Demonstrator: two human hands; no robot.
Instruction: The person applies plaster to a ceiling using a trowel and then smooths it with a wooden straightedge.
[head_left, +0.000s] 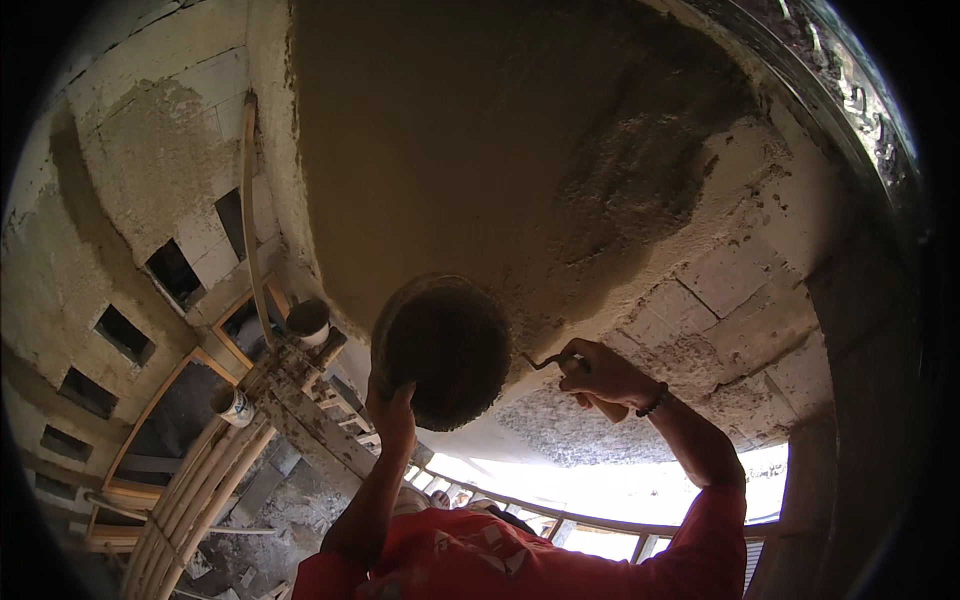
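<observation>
My left hand (pixel 396 418) grips a dark round bucket (pixel 440 350) by its side, its rim crusted and its inside shadowed. Just right of it, my right hand (pixel 600 372) is closed on a wooden-handled trowel (pixel 540 363), whose bent metal neck reaches toward the bucket; its blade is hard to make out. Behind both hands stretches a plastered wall (pixel 430 150), smooth brown in the upper middle, rougher and darker at upper right. Pale bare blocks (pixel 720 280) show to the right, below the plaster's ragged edge.
Lower left, bamboo poles (pixel 190 490) and a splattered plank (pixel 320 425) carry two small buckets (pixel 308 320). A long pole (pixel 250 200) leans along the left wall (pixel 130 210), which has several square holes. Framed openings (pixel 165 430) sit below them; bright openings (pixel 600 500) lie behind my arms.
</observation>
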